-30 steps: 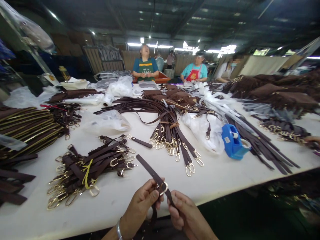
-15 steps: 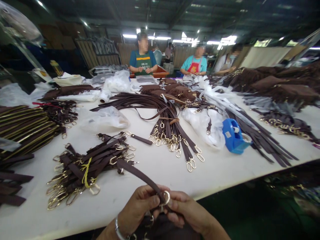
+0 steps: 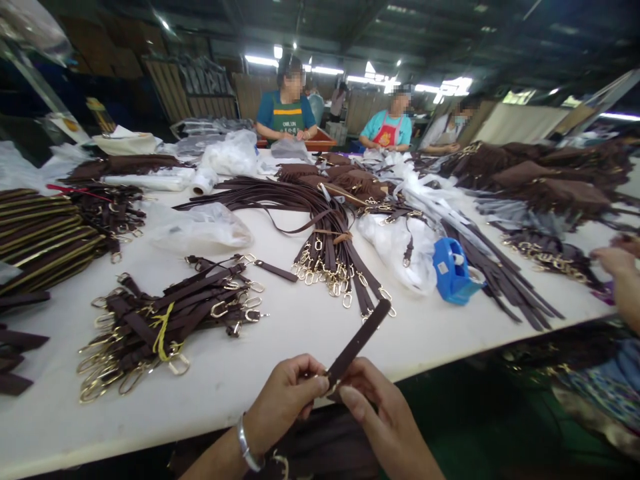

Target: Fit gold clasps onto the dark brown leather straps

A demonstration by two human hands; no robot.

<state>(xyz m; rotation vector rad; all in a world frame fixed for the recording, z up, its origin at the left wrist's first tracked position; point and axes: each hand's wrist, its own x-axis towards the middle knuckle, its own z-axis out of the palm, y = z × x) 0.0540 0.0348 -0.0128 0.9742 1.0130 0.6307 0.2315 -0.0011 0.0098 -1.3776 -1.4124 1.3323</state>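
Note:
A dark brown strap (image 3: 359,339) rises up and to the right from between my two hands at the table's front edge. My left hand (image 3: 293,393) pinches its lower end between thumb and fingers; a silver bangle circles that wrist. My right hand (image 3: 377,407) closes around the strap's low part from the other side, its fingers partly hidden. The metal fitting between the hands is mostly covered. Left of them lies a bundle of short brown straps (image 3: 187,313) with gold clasps, tied with yellow string. Below, more dark material (image 3: 325,443) lies under my hands.
Long straps with gold rings (image 3: 333,247) are bound mid-table. A blue tape dispenser (image 3: 453,273) stands beside a clear plastic bag (image 3: 420,270). Stacked brown pieces with gold edges (image 3: 45,240) lie left. Co-workers stand across the table; another person's hand (image 3: 617,263) shows at right.
The strap has swung from leaning left to pointing up and right. Its ring is now largely covered by my fingers. Another person's hand has come in at the right edge.

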